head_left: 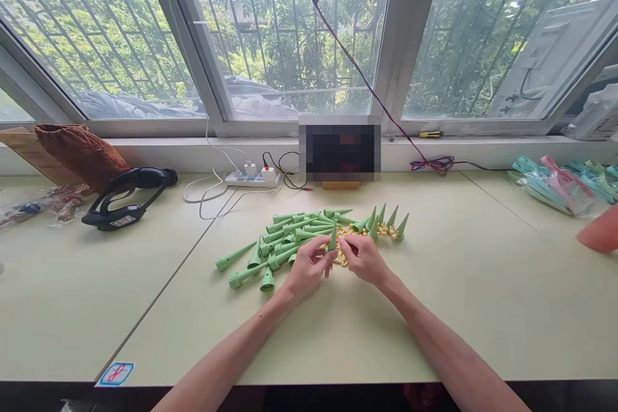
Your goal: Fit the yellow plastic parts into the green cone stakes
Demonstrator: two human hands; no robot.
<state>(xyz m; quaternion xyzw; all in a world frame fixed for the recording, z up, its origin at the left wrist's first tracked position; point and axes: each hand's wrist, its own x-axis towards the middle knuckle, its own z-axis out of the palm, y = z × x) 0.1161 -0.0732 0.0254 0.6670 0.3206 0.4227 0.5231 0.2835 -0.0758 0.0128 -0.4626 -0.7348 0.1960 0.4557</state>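
Observation:
My left hand point(311, 264) is closed round a green plastic watering spike point(333, 236), held with its tip upward. Close beside it, my right hand point(362, 259) pinches at the spike's side; what its fingertips hold is too small and covered to make out. Small yellow plastic pieces point(344, 261) lie in a heap under and behind both hands. To the left spreads a pile of green spikes point(284, 246), most lying flat with their collared ends toward me. Several green spikes with yellow pieces at their bases point(400, 229) stand upright behind my right hand.
At the back stand a power strip point(253, 177) with cables and a blurred dark screen point(342, 151) on a wooden stand. Black headphones point(126, 198) and a brown pouch point(80, 153) are at left. Bagged coloured items point(555, 183) and an orange object point(599, 230) lie at right.

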